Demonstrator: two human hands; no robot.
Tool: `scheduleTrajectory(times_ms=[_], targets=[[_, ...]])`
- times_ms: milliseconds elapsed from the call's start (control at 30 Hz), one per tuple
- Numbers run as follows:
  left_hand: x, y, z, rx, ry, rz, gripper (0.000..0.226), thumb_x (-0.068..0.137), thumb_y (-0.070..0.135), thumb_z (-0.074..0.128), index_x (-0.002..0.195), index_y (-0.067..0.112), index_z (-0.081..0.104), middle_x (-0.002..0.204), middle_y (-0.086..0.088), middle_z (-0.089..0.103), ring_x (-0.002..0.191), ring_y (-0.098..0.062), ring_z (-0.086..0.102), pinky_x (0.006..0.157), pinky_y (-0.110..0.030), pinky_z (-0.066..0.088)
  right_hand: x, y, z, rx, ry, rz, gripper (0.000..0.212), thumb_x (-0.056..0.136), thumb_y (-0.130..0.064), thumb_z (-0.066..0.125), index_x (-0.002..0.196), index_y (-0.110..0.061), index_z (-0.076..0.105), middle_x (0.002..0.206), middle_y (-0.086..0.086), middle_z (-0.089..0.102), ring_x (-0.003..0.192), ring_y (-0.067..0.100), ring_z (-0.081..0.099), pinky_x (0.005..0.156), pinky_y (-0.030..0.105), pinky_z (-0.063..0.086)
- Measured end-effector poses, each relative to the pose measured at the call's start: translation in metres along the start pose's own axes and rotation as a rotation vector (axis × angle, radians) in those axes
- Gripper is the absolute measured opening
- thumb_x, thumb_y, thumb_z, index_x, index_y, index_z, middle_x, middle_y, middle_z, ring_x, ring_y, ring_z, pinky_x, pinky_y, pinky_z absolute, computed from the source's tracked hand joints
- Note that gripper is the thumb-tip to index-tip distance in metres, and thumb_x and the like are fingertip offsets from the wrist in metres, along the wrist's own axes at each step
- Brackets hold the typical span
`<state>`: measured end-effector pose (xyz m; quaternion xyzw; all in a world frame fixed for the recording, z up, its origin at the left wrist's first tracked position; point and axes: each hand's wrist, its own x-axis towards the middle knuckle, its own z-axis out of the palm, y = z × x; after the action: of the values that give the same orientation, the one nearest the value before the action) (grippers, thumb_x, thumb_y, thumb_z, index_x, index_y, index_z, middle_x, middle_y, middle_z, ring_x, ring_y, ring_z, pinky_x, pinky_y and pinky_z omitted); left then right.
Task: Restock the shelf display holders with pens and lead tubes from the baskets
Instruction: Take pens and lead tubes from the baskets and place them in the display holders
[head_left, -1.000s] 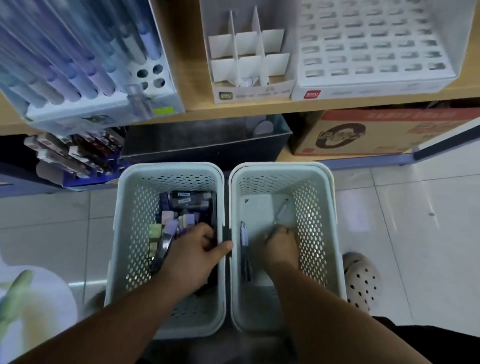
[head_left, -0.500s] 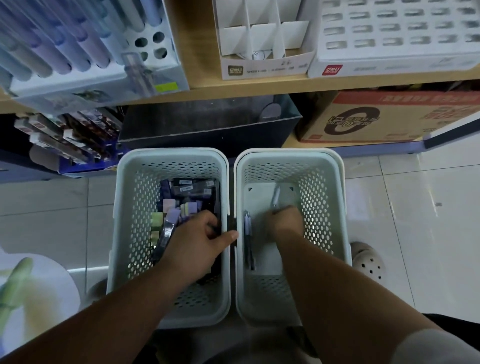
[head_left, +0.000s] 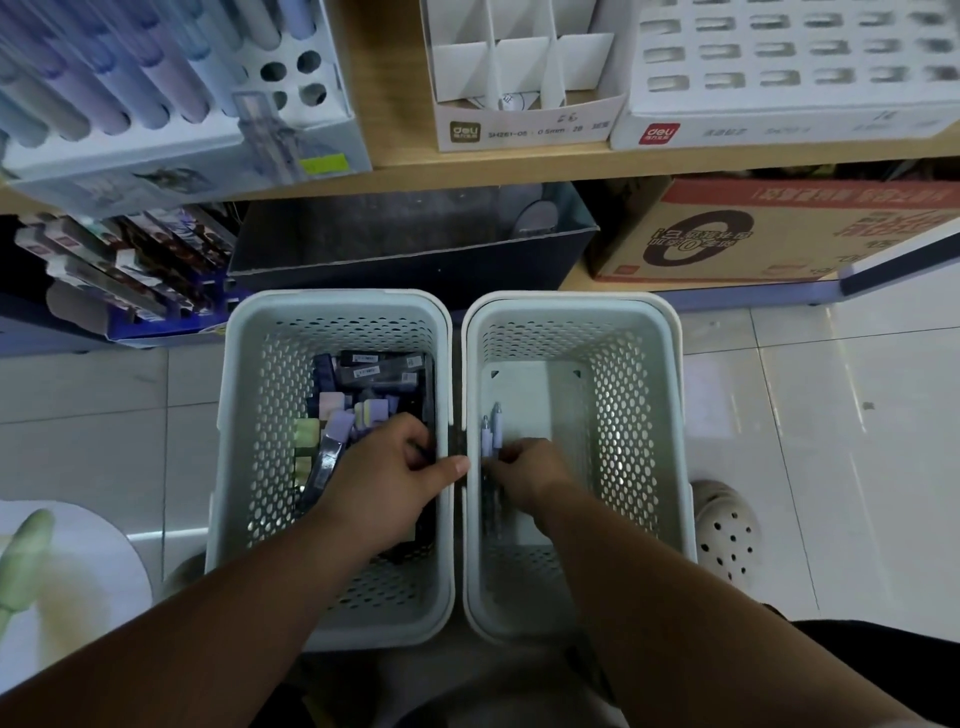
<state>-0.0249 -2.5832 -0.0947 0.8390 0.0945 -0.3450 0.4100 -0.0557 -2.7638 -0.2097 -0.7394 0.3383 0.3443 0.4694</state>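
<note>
Right hand (head_left: 527, 470) curls fingers round two pens (head_left: 491, 431) in right basket (head_left: 665, 415), caps poking past fingertips. Left hand (head_left: 387, 478) curled among lead tubes (head_left: 374, 379) in left basket (head_left: 249, 415); grip unclear. Advice: bunch pens parallel, lift clear of basket wall toward slotted holder (head_left: 779, 78) ahead.

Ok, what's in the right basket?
Right basket: two pale purple pens by its left wall, gripped by the right hand. Hand and forearm cover their lower ends and some floor.

Brown cardboard box (head_left: 769, 234) with red print, dark open bin (head_left: 415, 249) beside it, pale tiled floor (head_left: 831, 415), perforated cream clog (head_left: 727, 530) at right.
</note>
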Motion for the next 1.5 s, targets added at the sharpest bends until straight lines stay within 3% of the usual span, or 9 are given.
scheduleTrajectory(times_ms=[267,400,533,733,933,1167,1267,1367,1500], targets=[[0.001,0.001,-0.001,0.036,-0.019,-0.010,0.025,0.084,0.045,0.077,0.088,0.028,0.060,0.074,0.005,0.069,0.068,-0.007,0.066,0.062,-0.027,0.047,-0.009,0.000,0.003,0.094,-0.098,-0.002,0.029,0.102,-0.034,0.057,0.123,-0.015,0.067,0.092,-0.001,0.068,0.075,0.012,0.061,0.056,0.022,0.045],[0.003,0.002,-0.001,0.121,-0.019,-0.007,0.029,0.084,0.049,0.074,0.091,0.027,0.057,0.082,0.004,0.069,0.076,-0.013,0.066,0.062,-0.027,0.046,-0.022,-0.009,-0.003,0.149,-0.152,-0.010,0.022,0.103,-0.031,0.055,0.107,-0.011,0.064,0.090,0.007,0.066,0.078,0.021,0.061,0.070,0.037,0.053],[0.001,0.010,-0.008,0.248,-0.052,-0.016,0.034,0.085,0.054,0.072,0.092,0.026,0.056,0.084,0.004,0.065,0.075,-0.012,0.063,0.059,-0.027,0.046,-0.052,-0.029,-0.034,0.247,-0.282,-0.016,0.016,0.104,-0.017,0.053,0.103,-0.002,0.057,0.080,0.014,0.069,0.065,0.022,0.067,0.058,0.033,0.052],[-0.021,0.063,-0.034,0.313,0.020,0.132,0.029,0.092,0.056,0.062,0.093,0.027,0.062,0.091,0.006,0.066,0.081,-0.013,0.063,0.075,-0.032,0.054,-0.132,-0.087,-0.098,0.282,-0.490,-0.132,0.012,0.105,-0.013,0.051,0.109,-0.002,0.052,0.077,0.011,0.065,0.065,0.026,0.064,0.058,0.034,0.054],[-0.099,0.135,-0.062,-0.255,-0.240,0.140,0.036,0.090,0.058,0.058,0.099,0.026,0.072,0.088,-0.009,0.075,0.071,-0.019,0.066,0.063,-0.032,0.047,-0.240,-0.144,-0.126,0.285,-0.515,-0.400,0.014,0.105,-0.017,0.051,0.108,-0.006,0.059,0.080,0.012,0.058,0.069,0.025,0.060,0.057,0.035,0.056],[-0.184,0.177,-0.097,-0.713,-0.059,0.255,0.021,0.100,0.025,0.060,0.103,0.006,0.068,0.066,-0.010,0.059,0.062,-0.028,0.052,0.067,-0.037,0.046,-0.325,-0.189,-0.124,0.224,-0.422,-0.655,0.022,0.108,-0.020,0.047,0.106,-0.007,0.064,0.090,0.017,0.068,0.067,0.023,0.063,0.056,0.031,0.053],[-0.195,0.181,-0.104,-0.884,0.029,0.235,0.020,0.103,0.023,0.055,0.102,0.008,0.069,0.076,-0.011,0.064,0.061,-0.024,0.052,0.061,-0.034,0.050,-0.331,-0.202,-0.124,0.223,-0.445,-0.638,0.027,0.107,-0.025,0.049,0.115,-0.005,0.066,0.093,0.017,0.071,0.076,0.028,0.069,0.068,0.038,0.060],[-0.189,0.176,-0.114,-1.055,0.061,0.200,0.025,0.107,0.020,0.045,0.111,0.004,0.064,0.095,-0.014,0.075,0.077,-0.030,0.071,0.075,-0.045,0.057,-0.327,-0.213,-0.123,0.161,-0.387,-0.616,0.027,0.106,-0.033,0.050,0.114,-0.018,0.071,0.097,0.008,0.075,0.085,0.027,0.072,0.073,0.042,0.061],[-0.165,0.168,-0.136,-1.219,0.140,0.067,0.025,0.109,0.020,0.040,0.119,0.003,0.056,0.096,-0.020,0.077,0.086,-0.033,0.076,0.075,-0.046,0.058,-0.308,-0.233,-0.124,0.011,-0.078,-0.686,0.024,0.106,-0.042,0.046,0.117,-0.033,0.065,0.067,-0.011,0.069,0.065,0.010,0.068,0.059,0.034,0.060]])
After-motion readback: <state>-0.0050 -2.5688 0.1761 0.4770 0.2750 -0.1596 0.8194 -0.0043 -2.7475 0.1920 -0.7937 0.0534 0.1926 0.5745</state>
